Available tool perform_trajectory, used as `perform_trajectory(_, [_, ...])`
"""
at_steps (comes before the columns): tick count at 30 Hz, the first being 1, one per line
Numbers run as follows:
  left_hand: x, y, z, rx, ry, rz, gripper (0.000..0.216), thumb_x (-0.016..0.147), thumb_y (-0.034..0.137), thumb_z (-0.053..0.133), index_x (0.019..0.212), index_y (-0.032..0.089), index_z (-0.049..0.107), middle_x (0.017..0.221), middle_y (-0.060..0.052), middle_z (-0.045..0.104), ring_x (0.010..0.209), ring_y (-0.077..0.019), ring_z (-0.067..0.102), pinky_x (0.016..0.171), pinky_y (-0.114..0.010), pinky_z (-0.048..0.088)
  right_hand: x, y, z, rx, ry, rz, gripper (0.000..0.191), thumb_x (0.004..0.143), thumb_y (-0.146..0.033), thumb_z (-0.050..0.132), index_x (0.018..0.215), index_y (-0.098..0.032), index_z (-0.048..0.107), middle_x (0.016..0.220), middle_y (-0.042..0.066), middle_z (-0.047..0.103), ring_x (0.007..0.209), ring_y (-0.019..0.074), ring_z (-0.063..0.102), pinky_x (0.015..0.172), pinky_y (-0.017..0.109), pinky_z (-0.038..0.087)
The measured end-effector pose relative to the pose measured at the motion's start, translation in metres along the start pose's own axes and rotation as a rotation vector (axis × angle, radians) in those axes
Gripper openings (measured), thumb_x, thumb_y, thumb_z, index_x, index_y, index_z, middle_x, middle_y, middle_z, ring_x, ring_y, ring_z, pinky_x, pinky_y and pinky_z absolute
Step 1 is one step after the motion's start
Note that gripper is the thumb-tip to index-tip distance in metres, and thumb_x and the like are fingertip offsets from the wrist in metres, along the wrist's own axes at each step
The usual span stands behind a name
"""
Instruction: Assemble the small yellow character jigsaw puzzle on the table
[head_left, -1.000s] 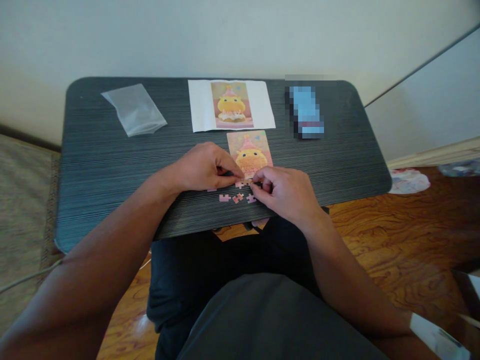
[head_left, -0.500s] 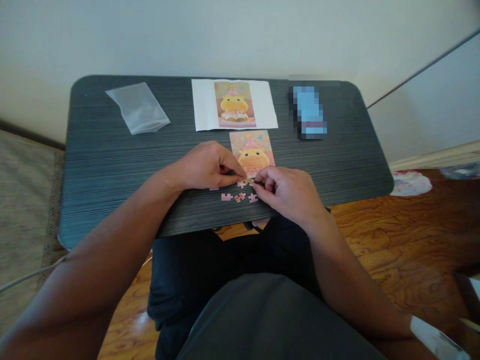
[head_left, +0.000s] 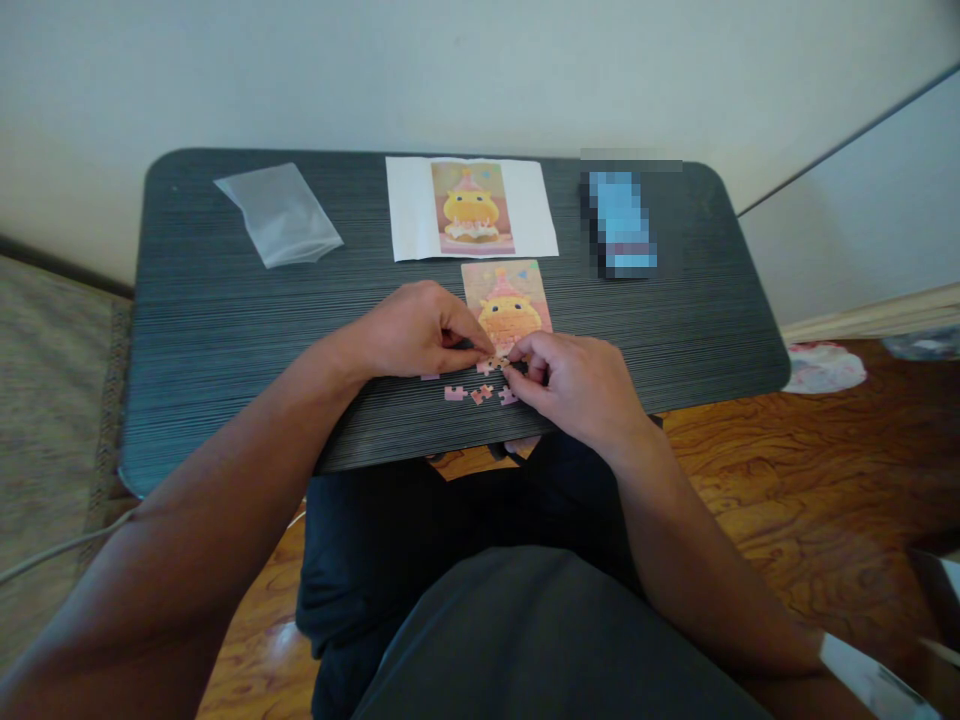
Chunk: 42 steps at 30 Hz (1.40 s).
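Note:
A mostly joined jigsaw puzzle point(head_left: 508, 305) of a yellow character in a pink party hat lies flat at mid-table. At its lower edge, my left hand point(head_left: 420, 330) pinches a small puzzle piece point(head_left: 492, 364) between thumb and fingertips. My right hand point(head_left: 581, 385) closes on the same spot from the other side, its fingertips at that piece; the exact contact is partly hidden. Just below lie a pink loose piece point(head_left: 454, 393), a reddish one point(head_left: 481, 394) and another pink one point(head_left: 507, 397) partly under my right fingers. One more loose piece point(head_left: 430, 377) peeks out beneath my left hand.
Behind the puzzle lies a white sheet point(head_left: 412, 210) printed with the same picture. A clear plastic bag point(head_left: 285, 220) rests at the back left, and a blurred-out phone-like object point(head_left: 622, 220) at the back right. The dark table point(head_left: 247, 310) stands against a wall.
Both hands stay in nearly the same pinch at the puzzle's lower edge. The whole view has shifted very slightly; nothing else has visibly moved.

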<state>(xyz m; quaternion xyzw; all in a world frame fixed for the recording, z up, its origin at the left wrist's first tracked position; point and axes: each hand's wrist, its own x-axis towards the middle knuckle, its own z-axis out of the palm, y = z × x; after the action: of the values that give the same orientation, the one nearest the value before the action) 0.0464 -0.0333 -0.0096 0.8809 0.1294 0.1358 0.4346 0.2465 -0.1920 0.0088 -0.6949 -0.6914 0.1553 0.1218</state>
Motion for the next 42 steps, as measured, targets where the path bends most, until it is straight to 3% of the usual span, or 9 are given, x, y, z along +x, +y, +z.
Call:
perform_trajectory(7, [-0.001,-0.006,0.001,0.035,-0.039,0.016,0.014,0.088,0.027,0.077,0.096,0.028,0.088,0.077,0.001,0.082,0.062,-0.0118,0.068,0.06,-0.023,0.047,0.0,0.0,-0.001,0.029,-0.015,0.006,0.008,0.098,-0.032,0.075,0.101,-0.025,0.075,0.077,-0.004,0.076,0.066,0.016,0.065,0.064,0.032,0.033])
perform_trajectory(15, [-0.003,-0.006,0.002,0.108,-0.09,0.003,0.022,0.096,0.022,0.07,0.108,0.027,0.088,0.098,0.0,0.085,0.076,-0.0105,0.073,0.068,-0.02,0.047,0.002,0.001,0.0,0.061,-0.04,0.014,0.007,0.099,-0.031,0.075,0.1,-0.025,0.073,0.075,-0.006,0.073,0.068,0.0153,0.065,0.066,0.03,0.033])
perform_trajectory(21, [-0.005,-0.006,0.002,0.121,-0.097,-0.01,0.021,0.096,0.023,0.071,0.108,0.027,0.088,0.101,0.0,0.086,0.082,-0.012,0.075,0.073,-0.021,0.049,0.002,0.003,-0.006,0.134,-0.067,0.018,0.009,0.1,-0.031,0.074,0.094,-0.025,0.073,0.074,-0.005,0.07,0.066,0.0142,0.061,0.066,0.031,0.033])
perform_trajectory(32, [-0.004,-0.006,0.001,0.012,-0.081,-0.027,0.019,0.097,0.024,0.072,0.109,0.024,0.087,0.099,-0.002,0.085,0.077,-0.0126,0.073,0.072,-0.022,0.051,-0.003,0.02,-0.009,0.768,-0.025,0.027,0.013,0.099,-0.035,0.075,0.097,-0.023,0.072,0.089,-0.001,0.071,0.074,0.0142,0.06,0.068,0.03,0.045])
perform_trajectory(36, [-0.004,-0.005,0.0,-0.071,-0.06,0.017,0.02,0.098,0.024,0.071,0.109,0.02,0.087,0.098,-0.004,0.084,0.079,-0.0129,0.074,0.073,-0.022,0.053,-0.002,0.018,-0.005,1.037,0.045,0.071,0.017,0.094,-0.034,0.082,0.091,-0.022,0.07,0.086,-0.002,0.068,0.074,0.0129,0.06,0.067,0.028,0.045])
perform_trajectory(38, [-0.004,-0.005,0.0,-0.097,-0.053,0.027,0.019,0.098,0.022,0.07,0.106,0.019,0.087,0.096,-0.005,0.084,0.078,-0.0125,0.074,0.071,-0.022,0.053,-0.001,0.016,-0.003,1.119,0.071,0.034,0.013,0.095,-0.029,0.08,0.105,-0.025,0.073,0.085,-0.004,0.064,0.073,0.0121,0.059,0.068,0.028,0.046])
perform_trajectory(40, [-0.003,-0.005,0.0,-0.103,-0.042,0.028,0.018,0.097,0.021,0.07,0.103,0.02,0.087,0.096,-0.004,0.084,0.077,-0.0125,0.074,0.069,-0.021,0.053,-0.001,0.015,-0.003,1.139,0.065,-0.016,0.03,0.1,-0.025,0.074,0.129,-0.029,0.072,0.086,-0.004,0.061,0.074,0.0119,0.057,0.069,0.028,0.046])
perform_trajectory(42, [-0.003,-0.005,0.0,-0.098,-0.027,0.026,0.017,0.095,0.022,0.072,0.102,0.02,0.087,0.095,-0.005,0.085,0.076,-0.0128,0.074,0.068,-0.02,0.053,-0.001,0.014,-0.004,1.112,0.043,-0.03,0.035,0.103,-0.026,0.07,0.138,-0.03,0.072,0.087,-0.003,0.062,0.075,0.012,0.056,0.069,0.029,0.046])
